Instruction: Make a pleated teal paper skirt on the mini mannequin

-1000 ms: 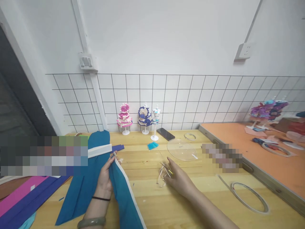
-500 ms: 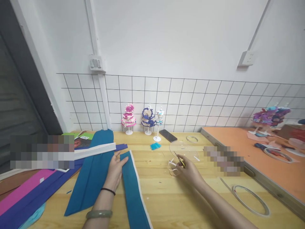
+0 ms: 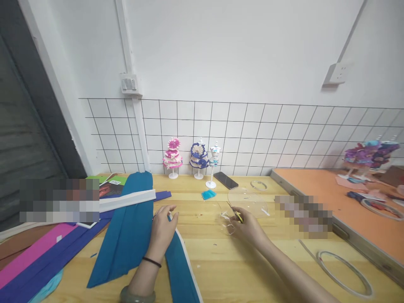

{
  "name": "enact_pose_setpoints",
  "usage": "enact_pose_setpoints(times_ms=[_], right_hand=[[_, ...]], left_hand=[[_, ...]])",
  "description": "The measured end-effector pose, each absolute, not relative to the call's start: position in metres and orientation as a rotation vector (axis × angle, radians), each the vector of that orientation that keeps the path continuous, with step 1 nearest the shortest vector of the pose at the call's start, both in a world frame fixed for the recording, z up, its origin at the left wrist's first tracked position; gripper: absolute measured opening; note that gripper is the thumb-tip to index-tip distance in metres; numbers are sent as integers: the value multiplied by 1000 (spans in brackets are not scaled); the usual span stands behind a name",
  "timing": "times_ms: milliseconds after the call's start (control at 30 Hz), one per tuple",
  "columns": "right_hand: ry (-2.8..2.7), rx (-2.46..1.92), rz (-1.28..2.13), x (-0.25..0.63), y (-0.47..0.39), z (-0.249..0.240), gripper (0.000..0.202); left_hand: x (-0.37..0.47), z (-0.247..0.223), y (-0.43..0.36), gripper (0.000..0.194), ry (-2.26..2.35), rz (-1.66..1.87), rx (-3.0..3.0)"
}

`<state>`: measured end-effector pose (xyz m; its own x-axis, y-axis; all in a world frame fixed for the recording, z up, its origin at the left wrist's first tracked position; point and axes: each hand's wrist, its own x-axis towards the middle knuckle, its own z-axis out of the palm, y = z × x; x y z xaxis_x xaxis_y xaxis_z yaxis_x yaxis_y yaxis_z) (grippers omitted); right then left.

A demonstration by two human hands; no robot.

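The greenish bangle [image 3: 138, 295] and black band [image 3: 152, 261] sit on the left wrist, nearest me. The teal strip with a white edge [image 3: 181, 269] runs along the table [image 3: 227, 269] toward the near edge, its upper end at the left grip [image 3: 164, 225]. The left grip is bent, with a narrow gap between thumb and forefinger; I can't tell whether it pinches the cloth.

Well to the right of the right grip, and nearer, lies a pale coil [image 3: 371, 290]. To the left of the left grip I see a light blue cloth [image 3: 47, 288], a purple-blue strip [image 3: 59, 252], a pink strip [image 3: 34, 256] and, just beside the left grip, a wide teal cloth [image 3: 124, 235]. A white strip [image 3: 126, 200] crosses over that cloth.

The right grip [image 3: 238, 218] is closed on a slim pointed tool [image 3: 240, 218] with yellow on it, and thin pale loops [image 3: 227, 228] lie at its fingertips. A clear disc [image 3: 248, 202] lies just beyond the right grip. Farther off, between the two grips, is a small bright blue piece [image 3: 208, 195], with a dark phone [image 3: 226, 180] behind it.

Beyond stand a white-and-blue mini mannequin [image 3: 215, 158], a navy-and-cream one [image 3: 198, 162] and a pink-and-white one [image 3: 173, 158], before the gridded wall [image 3: 252, 134].
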<state>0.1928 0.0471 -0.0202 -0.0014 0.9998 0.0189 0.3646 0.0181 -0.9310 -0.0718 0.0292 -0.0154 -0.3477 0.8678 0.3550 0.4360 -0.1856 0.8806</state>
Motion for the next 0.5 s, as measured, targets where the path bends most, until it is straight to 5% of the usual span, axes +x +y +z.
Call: enact_pose_setpoints(times_ms=[167, 333, 500], right_hand=[[-1503, -1394, 1124, 184, 41, -5, 45], [-1573, -1201, 1231, 155, 21, 7, 39], [-1496, -1200, 1398, 140, 15, 12, 34]], left_hand=[[-40, -5, 10, 29, 1519, 1334, 1745], [-10, -6, -11, 71, 1278, 1059, 1854], [-6, -4, -9, 31, 1069, 1117, 1654]])
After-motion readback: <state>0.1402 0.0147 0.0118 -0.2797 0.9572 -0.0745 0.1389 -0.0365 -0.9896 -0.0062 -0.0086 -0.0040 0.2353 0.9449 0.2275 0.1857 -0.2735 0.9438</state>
